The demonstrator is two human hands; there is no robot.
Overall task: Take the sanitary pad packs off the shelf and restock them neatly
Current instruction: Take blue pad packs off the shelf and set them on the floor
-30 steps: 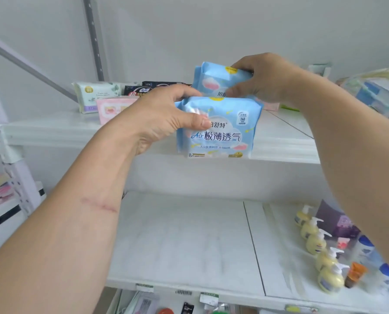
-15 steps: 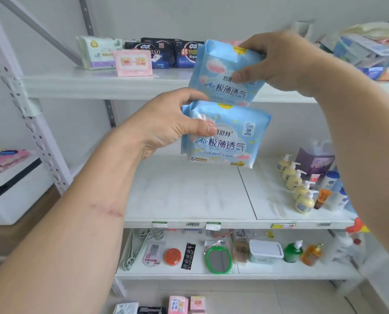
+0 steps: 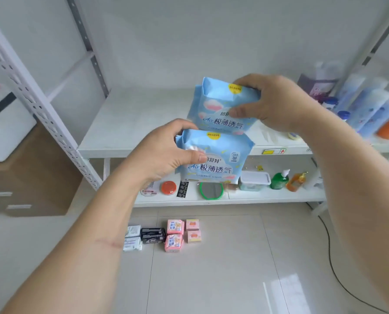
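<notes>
Your view has dropped from the top shelf, where the remaining packs stood a second ago, down past the bare middle shelf [image 3: 130, 123] toward the floor [image 3: 223, 268], so you have finished lifting this pair off and are now carrying it down, most likely to join what is already laid out there. On the tiles, just in front of the lowest shelf, sits a tidy cluster of small packs [image 3: 164, 234]: white ones on the left, black in the middle, pink and peach to the right, touching or just beside one another. That suggests the clearing stage is well along and the restocking has not yet begun. Your right hand [image 3: 270, 103] has its grip closed round the upper blue pack [image 3: 218, 107], fingers over the top edge and thumb on the front face. Your left hand [image 3: 164, 155] pinches the lower blue pack [image 3: 214, 155] at its left edge, thumb across the printed front. Both packs match: pale blue soft wrappers with a yellow round sticker near the top, cloud artwork and dark blue lettering, plump and slightly crinkled, held upright, the upper overlapping the lower one's top edge.
</notes>
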